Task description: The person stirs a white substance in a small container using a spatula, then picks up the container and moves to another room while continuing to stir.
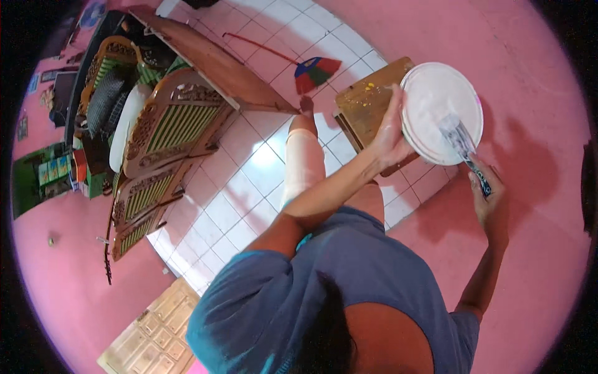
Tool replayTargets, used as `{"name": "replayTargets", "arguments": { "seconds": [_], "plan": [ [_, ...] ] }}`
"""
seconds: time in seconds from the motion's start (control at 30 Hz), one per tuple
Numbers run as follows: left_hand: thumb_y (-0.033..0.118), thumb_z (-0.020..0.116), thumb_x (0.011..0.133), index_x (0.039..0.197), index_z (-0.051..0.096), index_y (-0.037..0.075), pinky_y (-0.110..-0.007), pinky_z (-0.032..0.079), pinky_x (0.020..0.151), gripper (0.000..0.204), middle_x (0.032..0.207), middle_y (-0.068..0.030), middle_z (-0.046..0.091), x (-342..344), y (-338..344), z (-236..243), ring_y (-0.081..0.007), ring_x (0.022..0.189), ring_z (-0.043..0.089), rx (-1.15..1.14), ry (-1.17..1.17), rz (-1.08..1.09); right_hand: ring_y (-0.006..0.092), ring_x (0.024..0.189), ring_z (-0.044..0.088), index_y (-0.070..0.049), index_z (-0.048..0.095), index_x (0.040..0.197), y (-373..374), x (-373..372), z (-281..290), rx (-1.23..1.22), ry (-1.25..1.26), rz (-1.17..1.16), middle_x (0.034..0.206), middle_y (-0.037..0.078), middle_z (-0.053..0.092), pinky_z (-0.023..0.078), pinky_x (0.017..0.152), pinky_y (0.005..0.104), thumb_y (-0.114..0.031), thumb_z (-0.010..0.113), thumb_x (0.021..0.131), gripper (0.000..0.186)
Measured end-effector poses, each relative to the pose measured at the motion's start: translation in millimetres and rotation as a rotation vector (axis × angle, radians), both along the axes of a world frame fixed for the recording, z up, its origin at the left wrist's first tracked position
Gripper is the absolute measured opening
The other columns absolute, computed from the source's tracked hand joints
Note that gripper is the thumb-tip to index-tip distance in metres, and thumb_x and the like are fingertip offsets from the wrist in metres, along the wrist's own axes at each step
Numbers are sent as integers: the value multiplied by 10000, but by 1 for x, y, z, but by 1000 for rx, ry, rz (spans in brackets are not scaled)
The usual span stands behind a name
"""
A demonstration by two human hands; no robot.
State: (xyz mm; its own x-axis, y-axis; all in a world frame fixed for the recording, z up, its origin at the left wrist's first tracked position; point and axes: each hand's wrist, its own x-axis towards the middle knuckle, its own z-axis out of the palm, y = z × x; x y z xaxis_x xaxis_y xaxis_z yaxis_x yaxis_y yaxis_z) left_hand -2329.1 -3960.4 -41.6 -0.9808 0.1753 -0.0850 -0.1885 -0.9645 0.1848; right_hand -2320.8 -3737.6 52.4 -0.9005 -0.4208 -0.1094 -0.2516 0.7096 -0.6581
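My left hand [390,134] grips the near-left edge of a round white lid [427,93], with the thumb up along its rim. A white layer covers the lid's face; whether that is paint or paste I cannot tell. My right hand [491,194] is closed around the dark patterned handle of a paintbrush [464,148]. Its flat, whitish end rests over the lower right part of the lid. Partly behind the lid and my left hand is a brown wooden stool [367,103], with yellow and white spots on its top.
Pink wall [529,75] rises close on the right. A broom [316,70] with red, blue and green bristles lies on the white tiled floor [243,187]. Carved wooden chairs [180,124] with green slats and a wooden panel [205,59] stand left. A pale panelled door [152,330] is lower left.
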Motion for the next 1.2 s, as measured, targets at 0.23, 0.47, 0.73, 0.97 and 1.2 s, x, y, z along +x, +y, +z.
{"name": "replayTargets", "arguments": {
  "seconds": [0.23, 0.47, 0.73, 0.97, 1.2],
  "plan": [
    [613, 414, 935, 1459, 313, 87, -541, 329, 1112, 749, 1473, -180, 375, -29, -3, -31, -339, 1347, 383, 75, 0, -102, 173, 803, 586, -69, 591, 1281, -4, 0, -13, 74, 109, -40, 996, 139, 651, 473, 745, 291, -85, 557, 941, 342],
    [632, 371, 939, 1476, 264, 85, -520, 360, 1102, 774, 1493, -172, 333, -43, -42, -6, -318, 1357, 376, -174, -46, -139, 140, 676, 468, -45, 607, 1247, -38, -8, -5, 26, 43, -109, 831, 87, 547, 412, 638, 276, -26, 590, 904, 343],
    [626, 355, 947, 1468, 280, 100, -511, 374, 1095, 745, 1484, -163, 348, -44, -47, -14, -309, 1351, 386, -153, -55, -176, 132, 637, 429, -58, 610, 1250, -44, -6, -7, 23, 55, -146, 759, 77, 489, 396, 606, 285, -16, 579, 903, 351],
    [617, 358, 950, 1455, 307, 100, -522, 375, 1092, 725, 1462, -162, 380, -35, -32, -10, -316, 1343, 395, -143, -41, -211, 287, 808, 640, -88, 613, 1250, -53, -11, -5, 123, -22, -179, 958, 193, 628, 496, 724, 377, -24, 576, 882, 375],
    [572, 397, 961, 1441, 342, 115, -548, 347, 1101, 665, 1461, -177, 377, -7, -3, -14, -338, 1350, 375, -128, -42, -187, 234, 632, 503, -97, 622, 1241, -15, 25, -18, 143, 261, -97, 776, 175, 542, 431, 606, 348, 14, 594, 847, 410]
  ]
}}
